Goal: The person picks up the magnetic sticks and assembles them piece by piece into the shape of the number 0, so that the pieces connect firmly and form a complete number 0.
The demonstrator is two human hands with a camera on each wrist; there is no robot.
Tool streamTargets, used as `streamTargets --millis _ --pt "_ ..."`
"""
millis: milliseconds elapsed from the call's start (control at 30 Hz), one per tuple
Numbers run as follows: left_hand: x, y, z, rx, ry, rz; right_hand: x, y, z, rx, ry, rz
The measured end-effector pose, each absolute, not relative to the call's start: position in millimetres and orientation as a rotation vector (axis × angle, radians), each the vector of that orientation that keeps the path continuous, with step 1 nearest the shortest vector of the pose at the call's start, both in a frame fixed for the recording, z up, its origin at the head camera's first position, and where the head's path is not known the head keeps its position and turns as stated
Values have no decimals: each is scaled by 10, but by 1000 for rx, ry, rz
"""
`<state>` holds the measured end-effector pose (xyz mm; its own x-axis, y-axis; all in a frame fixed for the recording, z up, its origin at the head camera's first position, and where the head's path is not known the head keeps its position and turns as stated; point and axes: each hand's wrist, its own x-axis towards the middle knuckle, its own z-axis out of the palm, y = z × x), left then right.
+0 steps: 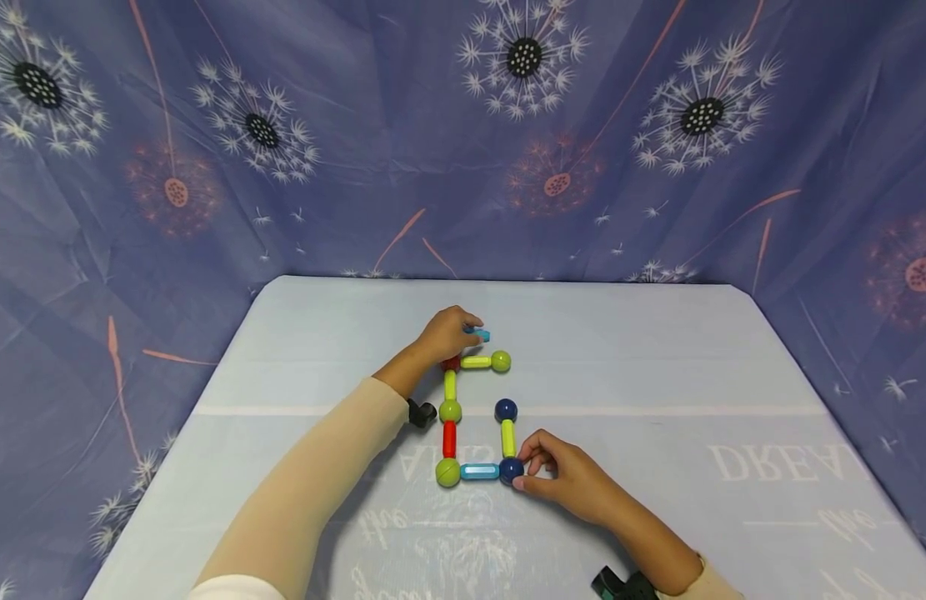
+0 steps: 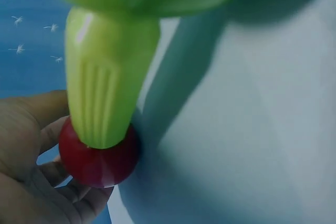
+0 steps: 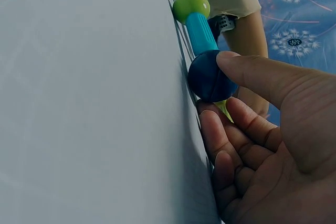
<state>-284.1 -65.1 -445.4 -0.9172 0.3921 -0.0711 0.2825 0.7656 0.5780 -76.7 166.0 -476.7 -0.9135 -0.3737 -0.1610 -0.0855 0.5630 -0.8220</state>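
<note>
A flat figure of balls and short rods lies on the white table. My left hand (image 1: 442, 335) is at its far end, with thumb and finger pinching a light-blue rod (image 1: 481, 335) behind the red ball (image 2: 100, 156). From that ball a yellow-green rod (image 1: 475, 362) runs right to a green ball (image 1: 501, 361). My right hand (image 1: 571, 477) pinches the near-right dark-blue ball (image 3: 210, 77), thumb on one side and fingertips on the other. Another light-blue rod (image 1: 480, 472) joins this ball to the near-left green ball (image 1: 447, 472).
A red rod (image 1: 449, 439) and a middle green ball (image 1: 450, 412) form the figure's left side. A second dark-blue ball (image 1: 506, 410) tops the right-hand yellow-green rod (image 1: 508, 438). Behind the white table (image 1: 658, 350) hangs a blue dandelion-print cloth (image 1: 402, 150).
</note>
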Motion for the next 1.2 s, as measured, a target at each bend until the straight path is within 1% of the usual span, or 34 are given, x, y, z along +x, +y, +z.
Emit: streamTargets --millis 567,867,1200 --pt "-2816 -619 -4490 472 2799 759 -765 1663 -4772 -397 2484 -1284" --pt "-2809 -687 -4517 407 2726 1014 -766 1656 -4773 -403 2492 -1274" --pt "-2680 -741 -4357 341 2596 1281 -764 1653 -4776 -403 2490 -1276"
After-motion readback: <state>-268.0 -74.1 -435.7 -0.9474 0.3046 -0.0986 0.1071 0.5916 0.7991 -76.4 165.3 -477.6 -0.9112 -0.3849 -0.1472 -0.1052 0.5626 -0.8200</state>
